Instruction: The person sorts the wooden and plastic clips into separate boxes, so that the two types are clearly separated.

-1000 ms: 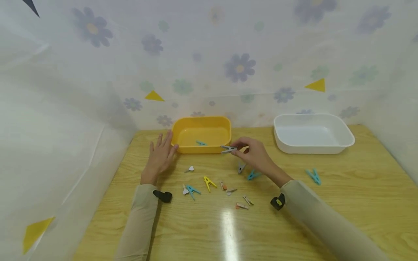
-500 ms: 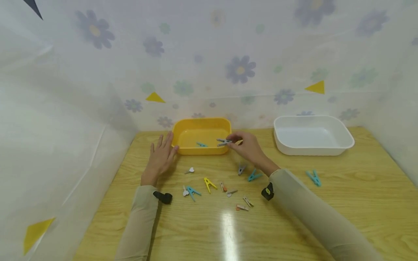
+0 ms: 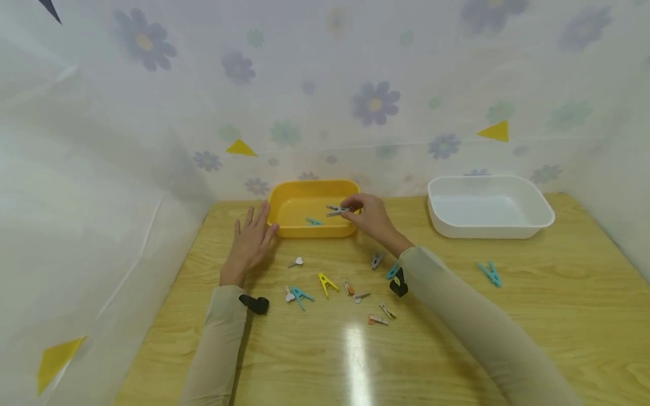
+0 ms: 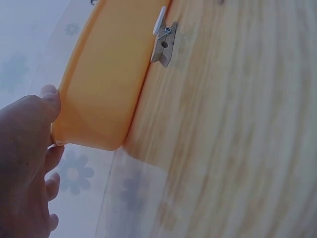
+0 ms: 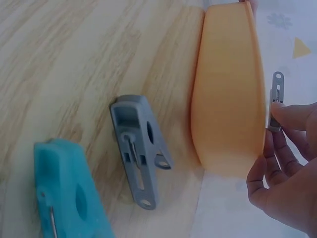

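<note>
Fingers of the left hand lie straight and relaxed on the table, thumb touching the yellow tray's left end. Over that tray, the right hand pinches a grey peg; a blue peg lies inside. Loose pegs lie nearer. Far right sits a white tray.

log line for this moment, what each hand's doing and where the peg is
right hand: pinches grey clothespin over yellow tray | left hand: flat, touching tray's left end | in tray: blue clothespin
</note>
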### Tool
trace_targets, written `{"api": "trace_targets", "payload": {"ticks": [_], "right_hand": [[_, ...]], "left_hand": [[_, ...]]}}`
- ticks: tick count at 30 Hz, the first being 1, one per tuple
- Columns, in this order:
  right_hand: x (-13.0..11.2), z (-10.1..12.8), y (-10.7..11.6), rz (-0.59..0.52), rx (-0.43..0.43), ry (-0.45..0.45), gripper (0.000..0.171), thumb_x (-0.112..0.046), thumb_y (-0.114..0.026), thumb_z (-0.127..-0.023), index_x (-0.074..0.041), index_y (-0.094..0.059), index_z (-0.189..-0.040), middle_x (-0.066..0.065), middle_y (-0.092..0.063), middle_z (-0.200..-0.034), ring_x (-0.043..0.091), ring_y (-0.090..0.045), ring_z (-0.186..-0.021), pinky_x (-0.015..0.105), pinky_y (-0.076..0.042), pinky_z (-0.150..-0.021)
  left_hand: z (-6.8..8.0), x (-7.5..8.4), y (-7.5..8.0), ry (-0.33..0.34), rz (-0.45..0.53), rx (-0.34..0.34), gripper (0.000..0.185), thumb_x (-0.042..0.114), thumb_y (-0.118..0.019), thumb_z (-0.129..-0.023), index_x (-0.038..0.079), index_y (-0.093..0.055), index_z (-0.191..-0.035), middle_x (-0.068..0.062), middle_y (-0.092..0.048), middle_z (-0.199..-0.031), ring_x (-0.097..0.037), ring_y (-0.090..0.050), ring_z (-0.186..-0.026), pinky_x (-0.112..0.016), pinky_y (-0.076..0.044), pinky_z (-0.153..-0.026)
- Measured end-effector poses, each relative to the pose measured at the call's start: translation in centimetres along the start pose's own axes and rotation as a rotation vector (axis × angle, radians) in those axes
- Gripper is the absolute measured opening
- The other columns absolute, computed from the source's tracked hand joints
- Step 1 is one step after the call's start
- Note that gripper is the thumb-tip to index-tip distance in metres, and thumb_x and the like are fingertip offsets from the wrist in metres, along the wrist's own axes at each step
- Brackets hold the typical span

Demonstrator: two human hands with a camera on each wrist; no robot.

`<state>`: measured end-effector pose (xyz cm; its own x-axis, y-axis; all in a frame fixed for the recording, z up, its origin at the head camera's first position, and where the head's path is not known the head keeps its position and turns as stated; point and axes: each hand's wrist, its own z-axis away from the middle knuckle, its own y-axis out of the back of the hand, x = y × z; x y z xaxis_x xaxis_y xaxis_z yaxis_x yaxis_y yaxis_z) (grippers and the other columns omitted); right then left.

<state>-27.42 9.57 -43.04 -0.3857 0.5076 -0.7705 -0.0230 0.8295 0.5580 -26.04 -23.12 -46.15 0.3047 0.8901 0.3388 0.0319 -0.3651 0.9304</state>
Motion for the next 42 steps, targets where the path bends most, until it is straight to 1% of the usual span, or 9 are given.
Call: {"api": "trace_targets", "payload": {"ticks": [4,8,12,17,22,28,33,37,42], "right_hand": [[0.4,-0.2,-0.4,0.005,-0.010,-0.020,0.017,-0.009,-0.076,-0.095,-0.001,-0.074,-0.109,0.013,-0.074,-0.103,0.026,-0.068,-0.091,0.043,-0.057,-0.081],[0.4,-0.3,-0.5,0.007,-0.004,-0.034,0.016,-0.009,-0.075,-0.095,-0.002,-0.075,-0.108,0.012,-0.073,-0.102,0.026,-0.068,-0.092,0.043,-0.056,-0.084],[0.4,-0.4,-0.6,0.019,-0.008,-0.033,0.015,-0.009,-0.075,-0.095,-0.002,-0.074,-0.108,0.011,-0.073,-0.102,0.026,-0.068,-0.092,0.043,-0.056,-0.087],[0.2,-0.4,-0.6,0.023,-0.005,-0.018,0.015,-0.009,-0.076,-0.095,-0.002,-0.074,-0.108,0.012,-0.073,-0.101,0.026,-0.068,-0.091,0.044,-0.056,-0.087],[0.1,-0.3,-0.4,0.008,-0.029,-0.013,0.021,-0.009,-0.077,-0.094,0.002,-0.073,-0.112,0.016,-0.072,-0.109,0.028,-0.067,-0.096,0.045,-0.055,-0.087],[0.4,-0.1,-0.2,-0.006,-0.062,-0.003,0.024,-0.008,-0.075,-0.095,0.004,-0.072,-0.116,0.019,-0.070,-0.116,0.031,-0.065,-0.100,0.046,-0.054,-0.089],[0.0,0.2,0.3,-0.014,-0.058,-0.021,0.024,-0.009,-0.075,-0.095,0.002,-0.072,-0.117,0.018,-0.071,-0.117,0.031,-0.065,-0.101,0.047,-0.054,-0.089],[-0.5,0.7,1.2,-0.046,-0.034,-0.018,0.023,-0.009,-0.076,-0.094,0.000,-0.073,-0.116,0.019,-0.071,-0.116,0.030,-0.066,-0.100,0.048,-0.054,-0.089],[-1.2,1.8,2.8,-0.069,0.013,0.017,0.021,-0.013,-0.076,-0.095,-0.006,-0.075,-0.114,0.014,-0.073,-0.116,0.026,-0.067,-0.098,0.045,-0.056,-0.082]], "left_hand": [[0.0,0.0,-0.2,0.002,-0.010,-0.014,0.069,0.049,-0.025,-0.112,0.011,-0.008,-0.166,-0.007,-0.009,-0.172,-0.034,0.002,-0.157,-0.071,0.000,-0.118],[0.0,0.0,-0.2,-0.003,-0.007,-0.005,0.069,0.050,-0.025,-0.112,0.011,-0.008,-0.166,-0.008,-0.010,-0.172,-0.033,0.002,-0.157,-0.070,0.001,-0.118],[0.1,0.1,0.0,-0.015,0.006,0.001,0.069,0.050,-0.025,-0.112,0.012,-0.007,-0.166,-0.010,-0.010,-0.172,-0.034,0.002,-0.157,-0.070,0.002,-0.118],[0.2,0.2,0.3,-0.022,0.006,-0.001,0.070,0.052,-0.024,-0.112,0.012,-0.006,-0.167,-0.010,-0.010,-0.172,-0.034,0.002,-0.157,-0.070,0.001,-0.118],[0.2,0.2,0.3,-0.019,0.002,-0.009,0.071,0.054,-0.020,-0.111,0.013,-0.004,-0.166,-0.009,-0.009,-0.172,-0.033,0.002,-0.157,-0.070,0.002,-0.118],[0.2,0.2,0.2,-0.017,0.019,-0.011,0.071,0.052,-0.022,-0.111,0.010,-0.007,-0.166,-0.008,-0.008,-0.172,-0.034,0.004,-0.157,-0.069,0.005,-0.118],[0.2,0.1,0.0,-0.017,0.012,-0.014,0.071,0.052,-0.023,-0.112,0.009,-0.008,-0.166,-0.009,-0.009,-0.172,-0.035,0.003,-0.157,-0.070,0.003,-0.118],[0.1,0.2,0.1,-0.013,0.010,-0.016,0.070,0.051,-0.024,-0.112,0.010,-0.007,-0.166,-0.006,-0.007,-0.173,-0.033,0.003,-0.157,-0.069,0.003,-0.118],[-0.1,0.2,0.4,-0.013,0.009,-0.024,0.071,0.052,-0.023,-0.111,0.010,-0.006,-0.166,-0.006,-0.006,-0.173,-0.034,0.004,-0.157,-0.068,0.005,-0.119]]}}
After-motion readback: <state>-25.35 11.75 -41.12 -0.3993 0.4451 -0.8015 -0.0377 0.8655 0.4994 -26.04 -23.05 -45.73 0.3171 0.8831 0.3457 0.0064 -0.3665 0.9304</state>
